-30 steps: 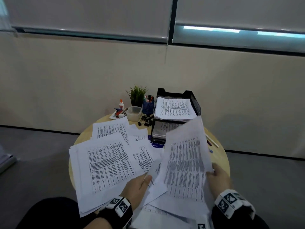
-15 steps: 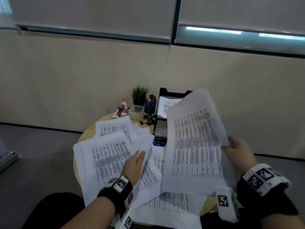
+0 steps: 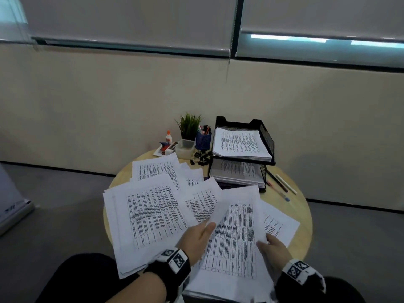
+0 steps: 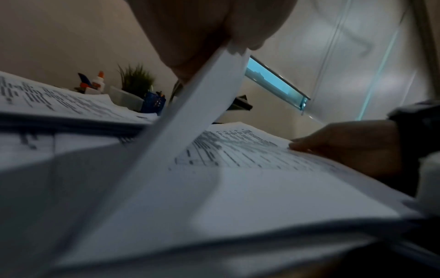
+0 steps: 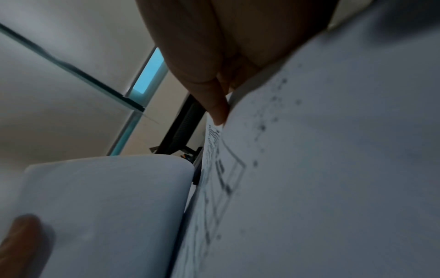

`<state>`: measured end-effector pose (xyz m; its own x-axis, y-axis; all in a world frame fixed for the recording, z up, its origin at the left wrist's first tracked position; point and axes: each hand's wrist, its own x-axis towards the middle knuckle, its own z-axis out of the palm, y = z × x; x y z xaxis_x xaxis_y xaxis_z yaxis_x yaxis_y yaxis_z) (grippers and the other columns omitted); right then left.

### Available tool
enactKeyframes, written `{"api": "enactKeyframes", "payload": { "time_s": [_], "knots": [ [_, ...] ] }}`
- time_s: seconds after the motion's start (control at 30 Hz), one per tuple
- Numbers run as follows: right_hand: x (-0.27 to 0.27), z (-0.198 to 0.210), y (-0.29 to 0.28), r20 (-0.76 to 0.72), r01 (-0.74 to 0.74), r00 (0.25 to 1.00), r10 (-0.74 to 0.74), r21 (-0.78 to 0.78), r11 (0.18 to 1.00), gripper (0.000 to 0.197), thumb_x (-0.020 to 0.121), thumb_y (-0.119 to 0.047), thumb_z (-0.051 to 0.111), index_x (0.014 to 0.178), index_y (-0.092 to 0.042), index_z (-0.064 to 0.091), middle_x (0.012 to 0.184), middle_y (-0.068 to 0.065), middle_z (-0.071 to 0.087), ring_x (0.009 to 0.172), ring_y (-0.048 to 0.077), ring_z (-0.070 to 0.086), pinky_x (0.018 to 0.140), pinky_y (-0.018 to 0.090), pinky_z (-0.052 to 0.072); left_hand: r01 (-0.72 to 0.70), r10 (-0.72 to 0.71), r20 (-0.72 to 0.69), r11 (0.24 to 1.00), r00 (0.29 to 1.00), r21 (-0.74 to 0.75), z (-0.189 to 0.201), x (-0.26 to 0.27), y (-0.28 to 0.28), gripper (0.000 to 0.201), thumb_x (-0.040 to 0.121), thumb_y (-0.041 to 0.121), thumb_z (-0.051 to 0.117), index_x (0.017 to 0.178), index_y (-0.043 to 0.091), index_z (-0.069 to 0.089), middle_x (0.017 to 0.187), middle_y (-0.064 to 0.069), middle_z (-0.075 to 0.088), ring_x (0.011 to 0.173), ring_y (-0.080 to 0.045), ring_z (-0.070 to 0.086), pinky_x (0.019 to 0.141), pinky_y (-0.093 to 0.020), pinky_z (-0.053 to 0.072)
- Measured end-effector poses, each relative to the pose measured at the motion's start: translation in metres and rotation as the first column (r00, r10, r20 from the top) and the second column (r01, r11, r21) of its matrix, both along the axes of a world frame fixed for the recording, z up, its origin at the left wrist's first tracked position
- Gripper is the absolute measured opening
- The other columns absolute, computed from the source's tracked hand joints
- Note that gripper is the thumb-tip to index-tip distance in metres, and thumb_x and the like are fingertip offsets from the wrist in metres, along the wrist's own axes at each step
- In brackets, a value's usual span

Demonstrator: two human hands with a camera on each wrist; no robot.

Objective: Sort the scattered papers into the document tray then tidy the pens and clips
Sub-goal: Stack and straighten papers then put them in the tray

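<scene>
Document tray (image 3: 267, 136) holds paper stacks (both tiers); left hand (image 3: 197, 238), right hand (image 3: 273, 250) pinching sheet (image 3: 236, 232).

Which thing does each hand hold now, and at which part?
Left hand pinches a lifted sheet at its edge; right hand grips the printed sheet by its right edge.

beige wall (image 3: 109, 106) | grey floor (image 3: 54, 215) | roller blinds (image 3: 131, 18) | round wooden table (image 3: 303, 226)

Crowded table, one open strip

Loose papers (image 3: 153, 213) blanketed the table (image 3: 302, 217); bare wood showed right of the document tray (image 3: 265, 136), crossed by pens (image 3: 282, 184).
</scene>
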<state>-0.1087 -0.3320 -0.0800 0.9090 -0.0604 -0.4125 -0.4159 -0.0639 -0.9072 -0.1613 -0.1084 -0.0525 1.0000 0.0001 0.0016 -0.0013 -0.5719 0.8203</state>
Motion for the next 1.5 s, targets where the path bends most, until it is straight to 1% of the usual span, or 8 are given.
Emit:
{"api": "enactKeyframes", "payload": {
  "time_s": [0.27,0.4,0.53,0.7,0.83,1.07,1.27,1.5],
  "knots": [
    [0.019,-0.018,-0.012,-0.329,-0.058,0.922,0.206,0.409,0.911,0.068,0.090,-0.062,0.040,0.118,-0.003,0.061,0.119,0.030,0.061,0.113,0.048,0.056,0.098,0.058,0.042,0.382,-0.357,-0.143,0.892,0.923,0.242,0.016,-0.022,-0.043,0.049,0.099,0.049,0.020,0.142,0.033,0.035,0.105,-0.014,0.065,0.086,-0.021,0.061,0.076,-0.019,0.041],
    [0.015,-0.012,-0.011,-0.351,-0.167,0.902,0.250,0.251,0.954,0.054,0.087,-0.040,0.058,0.100,0.012,0.058,0.097,0.031,0.065,0.095,0.045,0.062,0.081,0.046,0.052,0.492,-0.460,-0.175,0.799,0.870,0.346,0.015,-0.023,-0.045,0.046,0.099,0.049,0.024,0.135,0.030,0.044,0.118,-0.007,0.062,0.106,-0.023,0.058,0.084,-0.023,0.038],
    [0.023,-0.029,-0.014,-0.221,-0.293,0.937,0.272,-0.065,0.954,0.042,0.031,-0.013,0.073,0.066,-0.004,0.052,0.069,0.019,0.051,0.069,0.029,0.051,0.066,0.038,0.040,0.401,-0.366,-0.164,0.843,0.916,0.359,0.005,-0.015,-0.028,0.049,0.096,0.056,0.027,0.134,0.032,0.047,0.139,0.005,0.050,0.129,-0.013,0.043,0.111,-0.035,0.031],
    [0.013,-0.010,-0.004,-0.125,-0.173,0.978,0.166,-0.047,0.984,0.037,0.044,0.003,0.056,0.081,0.004,0.054,0.081,0.023,0.055,0.080,0.033,0.053,0.074,0.044,0.047,0.035,0.090,-0.177,0.800,0.980,0.599,-0.003,0.009,0.021,0.075,0.091,0.047,0.048,0.150,0.025,0.007,0.159,-0.003,0.006,0.146,-0.023,0.002,0.117,-0.043,0.003],
    [0.003,-0.003,0.002,-0.060,-0.129,0.990,0.130,0.007,0.992,0.043,0.042,0.002,0.052,0.085,0.003,0.048,0.082,0.021,0.049,0.079,0.031,0.047,0.071,0.039,0.039,0.121,0.217,-0.435,0.770,0.874,0.627,-0.015,0.018,0.063,0.113,0.076,0.064,0.059,0.148,0.024,-0.019,0.157,-0.011,-0.016,0.144,-0.036,-0.012,0.112,-0.061,0.003],
    [-0.003,0.005,0.000,0.033,-0.153,0.988,0.151,0.075,0.985,0.041,0.067,0.019,0.052,0.099,-0.007,0.053,0.086,0.025,0.054,0.077,0.032,0.052,0.067,0.036,0.044,0.171,0.180,-0.436,0.739,0.882,0.651,-0.020,0.025,0.062,0.080,0.089,0.044,0.046,0.149,0.029,-0.005,0.155,-0.011,0.012,0.140,-0.043,0.013,0.107,-0.063,0.025],
    [-0.002,-0.003,0.002,0.027,-0.030,0.999,0.026,0.140,0.990,0.063,0.045,0.008,0.048,0.108,0.004,0.050,0.092,0.027,0.052,0.082,0.034,0.048,0.070,0.041,0.039,0.087,0.084,-0.259,0.807,0.962,0.585,-0.003,0.021,0.063,0.038,0.102,0.020,0.025,0.137,0.010,0.036,0.113,-0.005,0.057,0.096,-0.020,0.057,0.085,-0.030,0.047],
    [-0.003,-0.003,0.005,0.081,-0.083,0.993,0.081,0.020,0.996,0.049,0.044,0.000,0.048,0.092,0.003,0.053,0.081,0.024,0.055,0.072,0.029,0.050,0.061,0.033,0.039,0.014,0.019,-0.056,0.850,0.998,0.527,0.012,0.011,0.040,0.026,0.102,0.019,0.024,0.111,0.005,0.044,0.078,-0.001,0.053,0.071,-0.021,0.053,0.060,-0.028,0.034]
  ]
}}
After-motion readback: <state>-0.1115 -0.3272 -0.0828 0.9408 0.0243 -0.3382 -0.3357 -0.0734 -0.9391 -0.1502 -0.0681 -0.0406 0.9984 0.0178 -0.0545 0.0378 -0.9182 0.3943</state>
